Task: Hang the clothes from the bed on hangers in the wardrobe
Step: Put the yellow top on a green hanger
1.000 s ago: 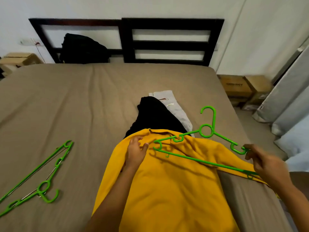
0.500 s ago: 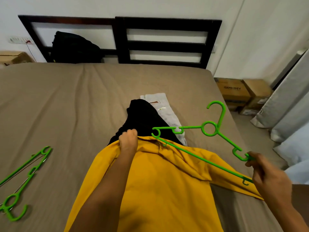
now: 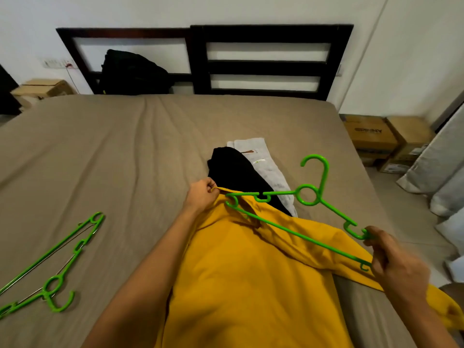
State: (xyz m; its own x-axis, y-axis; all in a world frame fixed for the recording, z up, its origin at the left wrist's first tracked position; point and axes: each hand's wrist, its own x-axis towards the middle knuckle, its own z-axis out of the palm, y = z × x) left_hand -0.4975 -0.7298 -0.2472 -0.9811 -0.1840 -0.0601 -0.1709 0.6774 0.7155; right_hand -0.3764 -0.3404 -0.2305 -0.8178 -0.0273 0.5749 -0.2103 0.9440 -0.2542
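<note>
On bed (image 3: 125, 146) — left hand (image 3: 202, 194) pinch on frame-cropped shirt (image 3: 251, 272) — right hand (image 3: 399, 264) grip on hanger (image 3: 324, 179)

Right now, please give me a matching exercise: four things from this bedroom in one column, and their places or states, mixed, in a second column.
Column one
1. yellow fabric shirt
2. green plastic hanger above the shirt
3. black soft bag
4. brown cardboard boxes

Column two
a. on the floor, right of the bed
b. at the dark wooden headboard
c. one end in the right hand's grip
d. collar pinched by the left hand

Pairs: 1-d, 2-c, 3-b, 4-a.
</note>
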